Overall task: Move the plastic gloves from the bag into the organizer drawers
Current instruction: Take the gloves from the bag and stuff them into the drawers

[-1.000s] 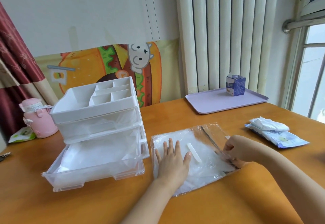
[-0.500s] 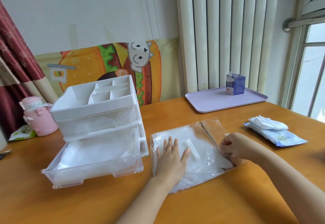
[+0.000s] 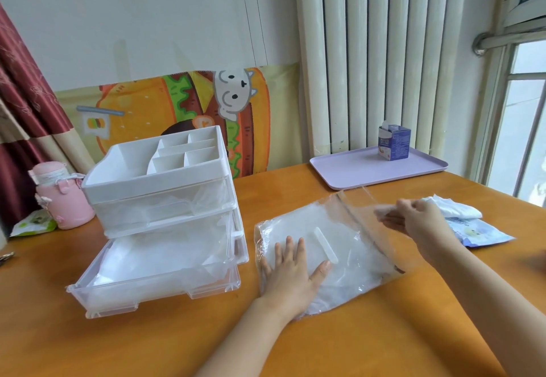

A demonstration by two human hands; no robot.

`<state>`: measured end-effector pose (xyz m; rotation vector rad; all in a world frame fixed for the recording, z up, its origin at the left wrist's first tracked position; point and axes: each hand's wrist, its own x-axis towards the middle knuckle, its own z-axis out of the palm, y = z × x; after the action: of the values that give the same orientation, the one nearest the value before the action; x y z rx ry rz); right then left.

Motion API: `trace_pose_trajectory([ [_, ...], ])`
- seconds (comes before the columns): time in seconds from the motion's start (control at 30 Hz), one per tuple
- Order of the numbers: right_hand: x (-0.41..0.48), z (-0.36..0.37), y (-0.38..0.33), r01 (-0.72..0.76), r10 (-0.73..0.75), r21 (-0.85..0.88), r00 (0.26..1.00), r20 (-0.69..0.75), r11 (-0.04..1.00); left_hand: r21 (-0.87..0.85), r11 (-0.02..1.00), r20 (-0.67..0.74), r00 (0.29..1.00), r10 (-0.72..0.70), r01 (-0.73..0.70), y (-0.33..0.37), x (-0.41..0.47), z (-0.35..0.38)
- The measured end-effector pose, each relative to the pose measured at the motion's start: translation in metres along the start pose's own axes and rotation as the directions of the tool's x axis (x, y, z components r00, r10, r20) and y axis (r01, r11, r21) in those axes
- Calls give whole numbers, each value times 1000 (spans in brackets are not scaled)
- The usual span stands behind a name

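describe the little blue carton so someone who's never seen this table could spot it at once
Look to the white radiator behind the table. Below it lies a lilac tray, and the carton stands upright on it, alone. The only other blue thing, a flat packet, lies on the bare table, further right.

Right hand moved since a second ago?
Yes. The right hand has lifted up and away, toward the wipes pack, pulling the mouth of the bag with it.
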<state>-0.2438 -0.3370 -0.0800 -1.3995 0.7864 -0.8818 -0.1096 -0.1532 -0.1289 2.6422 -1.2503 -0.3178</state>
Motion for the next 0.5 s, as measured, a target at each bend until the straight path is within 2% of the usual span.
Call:
trace_pose_trajectory([
  [0.1, -8, -2, -21, 40, -28, 337, 999, -40, 941, 31, 999, -5, 1000, -19, 19, -2, 1, 2],
  [0.17, -16, -4, -35, 42, -63, 523, 998, 22, 851, 26, 999, -1, 999, -34, 34, -2, 3, 4],
  [0.23, -27, -3, -50, 6, -116, 628, 984, 134, 778, -81, 997, -13, 1000, -11, 9, 2, 4, -1],
  [0.27, -33, -2, -57, -38, -137, 659, 968, 211, 751, -219, 975, -25, 999, 19, -24, 4, 4, -7],
  [0.3, -38, -1, -61, -86, -151, 671, 946, 287, 736, -405, 912, -32, 998, 60, -68, 8, 2, -15],
  [0.33, -44, 1, -66, -124, -156, 659, 924, 349, 742, -597, 794, -44, 994, 105, -110, 11, 0, -23],
  [0.4, -52, 6, -68, -172, -133, 609, 897, 422, 774, -872, 463, -67, 976, 209, -159, 15, -4, -34],
  [0.43, -56, 9, -69, -186, -121, 581, 886, 448, 792, -925, 346, -71, 965, 252, -159, 17, -7, -37],
  [0.47, -59, 10, -69, -199, -113, 554, 871, 478, 808, -945, 288, -72, 957, 282, -156, 18, -7, -37],
  [0.5, -62, 12, -70, -210, -115, 531, 850, 515, 821, -946, 276, -76, 947, 313, -168, 20, -8, -37],
])
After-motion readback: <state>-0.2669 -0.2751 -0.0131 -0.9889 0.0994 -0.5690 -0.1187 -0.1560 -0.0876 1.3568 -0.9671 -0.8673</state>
